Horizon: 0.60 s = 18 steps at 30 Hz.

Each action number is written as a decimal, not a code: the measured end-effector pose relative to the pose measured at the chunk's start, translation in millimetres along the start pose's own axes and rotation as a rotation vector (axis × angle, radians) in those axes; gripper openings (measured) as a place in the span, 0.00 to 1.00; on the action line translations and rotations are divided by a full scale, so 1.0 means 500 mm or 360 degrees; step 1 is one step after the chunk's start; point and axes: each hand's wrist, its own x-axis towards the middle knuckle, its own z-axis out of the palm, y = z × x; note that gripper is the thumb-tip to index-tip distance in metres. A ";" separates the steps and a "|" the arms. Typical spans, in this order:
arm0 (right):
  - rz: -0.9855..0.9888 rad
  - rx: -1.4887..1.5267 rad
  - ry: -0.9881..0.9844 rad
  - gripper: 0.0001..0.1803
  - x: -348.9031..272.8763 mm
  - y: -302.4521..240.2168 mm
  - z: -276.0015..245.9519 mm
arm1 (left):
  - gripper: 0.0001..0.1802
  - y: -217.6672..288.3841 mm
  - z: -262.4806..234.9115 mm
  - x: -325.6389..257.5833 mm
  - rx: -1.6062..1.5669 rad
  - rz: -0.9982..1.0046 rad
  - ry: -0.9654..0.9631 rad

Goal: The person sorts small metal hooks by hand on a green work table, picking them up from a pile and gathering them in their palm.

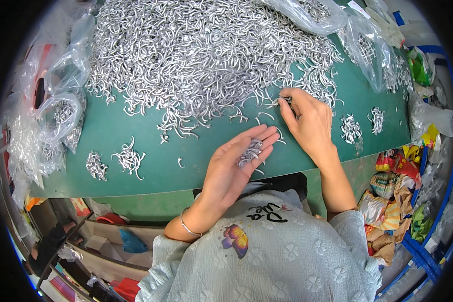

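A large heap of small curved silver metal pieces (201,55) covers the far half of the green tabletop (181,168). My left hand (231,163) is turned palm up in front of the heap, cupping a small bunch of curved metal pieces (250,152). At the heap's near right edge, my right hand (307,118) has its thumb and index finger pinched together. A bit of a silver piece shows at those fingertips, though the fingers partly hide it. A few loose pieces lie on the table between my two hands.
Small separate piles (96,166) (130,158) lie to the left, and two more piles (351,129) (377,121) to the right. Clear plastic bags (68,116) with metal pieces stand at the left edge; another bag (365,50) lies at the far right. Packages (387,211) sit below the table's right side.
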 end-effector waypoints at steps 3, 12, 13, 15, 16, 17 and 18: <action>0.0174 0.0209 -0.0084 0.04 -0.005 0.001 -0.007 | 0.23 -0.003 0.001 0.001 -0.0001 -0.0005 -0.0013; 0.0216 0.0225 -0.0137 0.03 -0.016 0.005 -0.017 | 0.20 -0.006 -0.003 0.009 -0.0091 -0.0010 -0.0029; 0.0247 0.0161 -0.0076 0.03 -0.017 0.007 -0.019 | 0.21 -0.006 -0.001 0.008 -0.0062 0.0002 -0.0006; 0.0306 0.0033 0.0046 0.03 -0.021 0.011 -0.024 | 0.23 -0.005 0.003 0.004 -0.0005 0.0030 0.0041; 0.0352 -0.0012 0.0047 0.04 -0.023 0.009 -0.034 | 0.23 -0.005 0.001 0.003 0.0003 0.0038 0.0063; 0.0291 0.0021 -0.0031 0.04 -0.025 0.006 -0.039 | 0.23 -0.005 -0.002 0.001 0.0010 0.0047 0.0084; 0.0229 0.0053 -0.0110 0.04 -0.028 0.003 -0.043 | 0.23 -0.005 -0.005 0.000 0.0017 0.0057 0.0107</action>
